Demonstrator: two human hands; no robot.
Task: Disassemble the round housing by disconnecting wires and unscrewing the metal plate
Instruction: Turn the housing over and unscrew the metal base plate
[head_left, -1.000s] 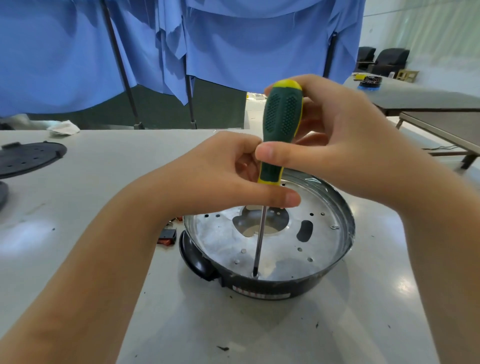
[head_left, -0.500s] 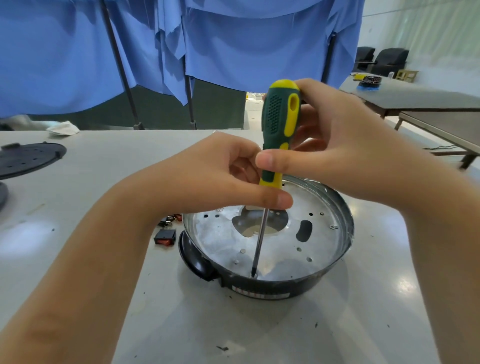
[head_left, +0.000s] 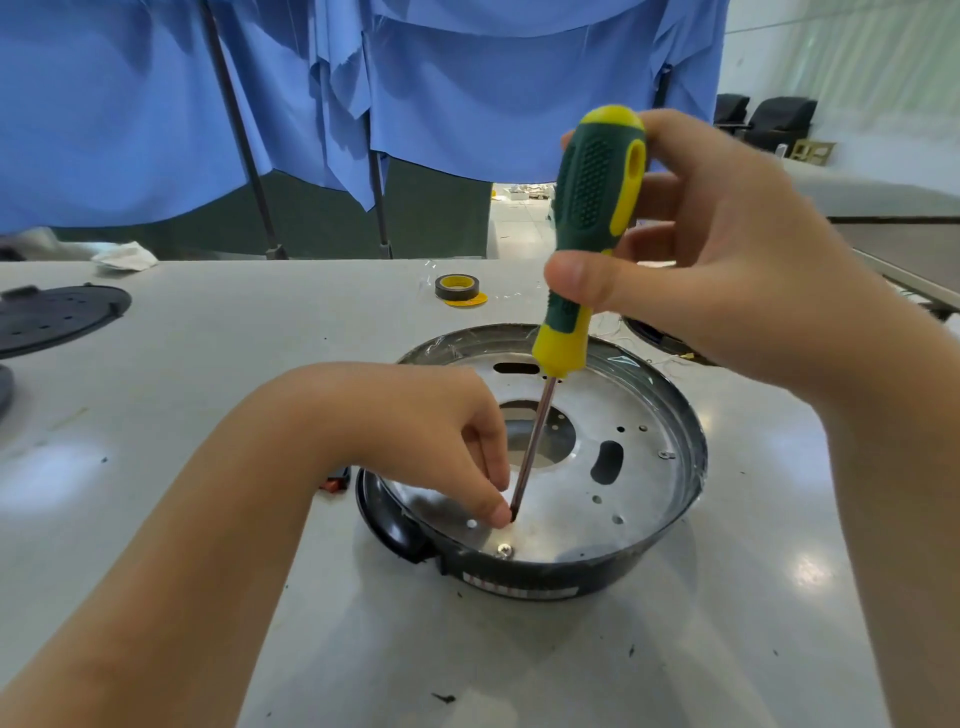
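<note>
The round black housing (head_left: 524, 582) sits on the table in front of me, with the shiny perforated metal plate (head_left: 631, 410) inside it. My right hand (head_left: 696, 260) grips the green and yellow handle of the screwdriver (head_left: 592, 208), which stands nearly upright. Its tip hovers just above the plate near the front rim. My left hand (head_left: 415, 431) reaches down into the housing and pinches at the tip of the shaft with fingertips. A loose screw (head_left: 504, 550) lies on the plate just in front of the tip.
A roll of black and yellow tape (head_left: 458, 289) lies at the table's far side. A black perforated disc (head_left: 52, 317) rests at the far left. A small red and black part (head_left: 338, 479) peeks out left of the housing. Blue cloth hangs behind.
My left hand has dropped from the screwdriver's handle down to its tip inside the housing. The screwdriver has lifted slightly off the screw, which now lies exposed.
</note>
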